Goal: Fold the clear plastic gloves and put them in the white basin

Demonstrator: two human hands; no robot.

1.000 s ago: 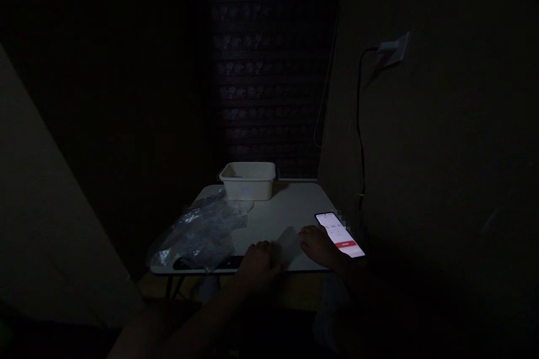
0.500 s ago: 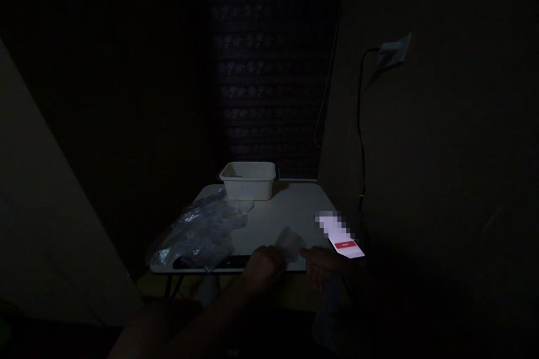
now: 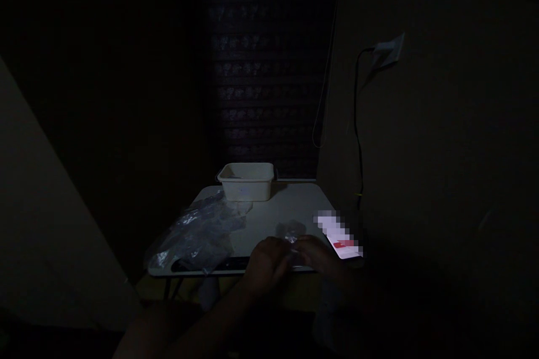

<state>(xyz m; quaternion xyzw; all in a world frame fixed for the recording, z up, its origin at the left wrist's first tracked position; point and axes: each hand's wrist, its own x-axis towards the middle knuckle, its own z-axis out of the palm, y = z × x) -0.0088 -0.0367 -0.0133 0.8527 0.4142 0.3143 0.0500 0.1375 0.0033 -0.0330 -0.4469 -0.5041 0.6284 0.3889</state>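
Observation:
Close together at the front edge of a small white table (image 3: 295, 205), both my hands hold a small clear plastic bag (image 3: 291, 230). My left hand (image 3: 267, 261) is closed, its fingers curled over the bag's near left side. From the right, my right hand (image 3: 314, 252) pinches the bag's near edge, fingers almost touching the left ones. The bag's far part sticks out crumpled beyond the fingers. Whether anything is inside it is too dark to tell. To the left lies a loose pile of clear plastic bags (image 3: 202, 230).
A white plastic tub (image 3: 248, 188) with side handles stands at the table's back. A phone (image 3: 343, 238) with a lit screen rests at the right edge. A dark strip (image 3: 231, 263) lies along the front edge. A cable (image 3: 357, 123) hangs from a wall outlet (image 3: 389, 51).
My right hand has moved left, up to my left hand, and now pinches the bag. Flatter and upright before, the bag is now bunched between my fingers.

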